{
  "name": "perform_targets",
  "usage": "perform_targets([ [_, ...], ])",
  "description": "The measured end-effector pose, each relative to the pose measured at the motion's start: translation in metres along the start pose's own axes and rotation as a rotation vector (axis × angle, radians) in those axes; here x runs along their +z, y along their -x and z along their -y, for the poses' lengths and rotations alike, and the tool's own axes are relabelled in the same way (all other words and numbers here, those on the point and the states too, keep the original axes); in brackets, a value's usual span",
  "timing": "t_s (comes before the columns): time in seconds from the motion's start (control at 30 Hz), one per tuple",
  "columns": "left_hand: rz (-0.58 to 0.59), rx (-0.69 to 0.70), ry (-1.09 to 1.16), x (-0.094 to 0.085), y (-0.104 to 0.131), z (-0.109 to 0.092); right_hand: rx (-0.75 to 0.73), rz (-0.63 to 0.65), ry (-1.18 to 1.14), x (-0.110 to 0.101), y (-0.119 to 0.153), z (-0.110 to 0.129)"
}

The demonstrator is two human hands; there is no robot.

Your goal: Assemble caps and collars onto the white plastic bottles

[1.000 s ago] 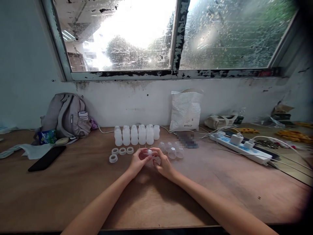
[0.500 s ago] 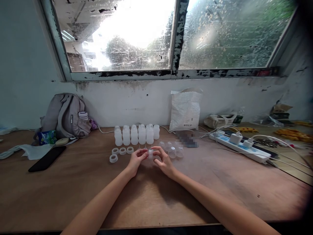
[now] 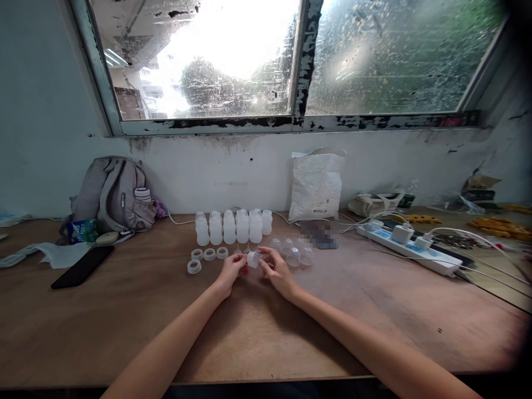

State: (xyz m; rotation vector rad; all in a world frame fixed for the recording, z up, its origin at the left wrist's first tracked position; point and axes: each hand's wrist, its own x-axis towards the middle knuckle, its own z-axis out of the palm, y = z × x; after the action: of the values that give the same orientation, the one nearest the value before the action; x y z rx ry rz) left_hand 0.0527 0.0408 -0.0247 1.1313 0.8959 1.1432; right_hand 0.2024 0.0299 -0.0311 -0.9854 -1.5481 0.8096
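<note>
Between both hands, just above the table, a translucent bottle collar ring is tilted on its side. My left hand grips its left edge with thumb and fingers. The thumb and fingers of my right hand are closed at its right side, where a clear part, perhaps a teat, partly shows. Several loose collar rings lie left of my left hand. Clear teats stand just behind the hands. Clear dome caps sit beside my right hand. White baby bottles form a row farther back.
At the left are a backpack, a black phone and white tissue. A white mailing bag leans against the wall. A power strip with cables runs along the right. The table's front edge is near me.
The collar ring has turned between my hands, so its round side shows more. My right fingers have closed in towards it. The view has shifted slightly.
</note>
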Motion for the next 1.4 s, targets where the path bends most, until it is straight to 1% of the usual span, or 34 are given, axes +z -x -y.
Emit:
perform_targets([
  [0.07, 0.031, -0.032, -0.004, 0.000, 0.001, -0.001, 0.078, 0.124, -0.107, 0.001, 0.000, 0.001],
  [0.13, 0.031, -0.045, -0.017, 0.001, 0.001, -0.001, 0.147, 0.174, -0.210, 0.002, -0.001, 0.002],
  [0.2, 0.006, -0.036, -0.037, 0.001, 0.001, -0.002, 0.189, 0.139, -0.268, 0.002, -0.002, 0.003],
  [0.3, -0.028, 0.001, -0.080, 0.001, 0.001, -0.004, 0.213, 0.068, -0.280, 0.002, -0.003, 0.002],
  [0.4, -0.031, 0.047, -0.130, 0.002, 0.002, -0.006, 0.196, 0.050, -0.209, 0.002, -0.003, 0.000],
  [0.47, -0.008, 0.079, -0.180, 0.003, 0.003, -0.007, 0.160, 0.048, -0.135, 0.001, -0.002, -0.001],
  [0.57, 0.054, 0.150, -0.326, 0.004, 0.005, -0.005, 0.087, 0.044, -0.014, 0.000, 0.000, 0.002],
  [0.67, 0.063, 0.228, -0.455, 0.003, 0.005, 0.000, 0.031, 0.053, 0.088, -0.001, 0.001, 0.007],
  [0.8, 0.050, 0.273, -0.536, 0.002, 0.003, 0.004, 0.011, 0.070, 0.139, -0.001, 0.001, 0.008],
  [0.93, 0.055, 0.318, -0.590, 0.002, 0.004, 0.003, 0.005, 0.063, 0.163, -0.001, 0.001, 0.006],
  [1.17, 0.046, 0.356, -0.682, 0.001, 0.004, 0.003, -0.042, 0.042, 0.221, -0.002, 0.000, 0.005],
  [1.3, 0.077, 0.300, -0.649, -0.001, 0.002, 0.006, -0.028, 0.038, 0.240, -0.001, 0.000, 0.006],
  [1.4, 0.064, 0.283, -0.637, -0.001, 0.001, 0.007, -0.020, 0.042, 0.249, 0.000, 0.000, 0.008],
])
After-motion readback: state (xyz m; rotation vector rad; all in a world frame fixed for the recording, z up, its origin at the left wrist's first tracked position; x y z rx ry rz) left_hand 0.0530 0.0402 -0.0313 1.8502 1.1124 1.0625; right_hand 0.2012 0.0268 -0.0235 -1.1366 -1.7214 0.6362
